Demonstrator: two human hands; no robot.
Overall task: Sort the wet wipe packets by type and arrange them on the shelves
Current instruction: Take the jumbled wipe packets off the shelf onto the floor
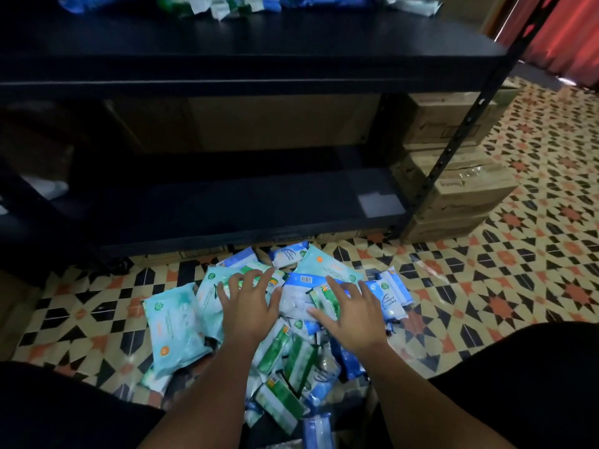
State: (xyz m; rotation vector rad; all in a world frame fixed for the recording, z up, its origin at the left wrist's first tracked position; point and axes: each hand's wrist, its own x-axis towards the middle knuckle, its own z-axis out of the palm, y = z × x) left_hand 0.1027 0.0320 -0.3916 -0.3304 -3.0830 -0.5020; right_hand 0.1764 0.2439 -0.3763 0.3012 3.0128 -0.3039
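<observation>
Head view: our left hand (248, 303) and right hand (348, 311) lie spread, gripping nothing, atop the packet pile (181, 322); the lower shelf (227, 202) sits just beyond.

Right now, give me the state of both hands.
Left hand: open, fingers spread on the packet pile.
Right hand: open, fingers spread on the same pile.

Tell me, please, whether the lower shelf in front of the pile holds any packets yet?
Apparently none: the lower shelf shows a bare dark board with only a pale patch, though its left end is too dark to tell.
</observation>
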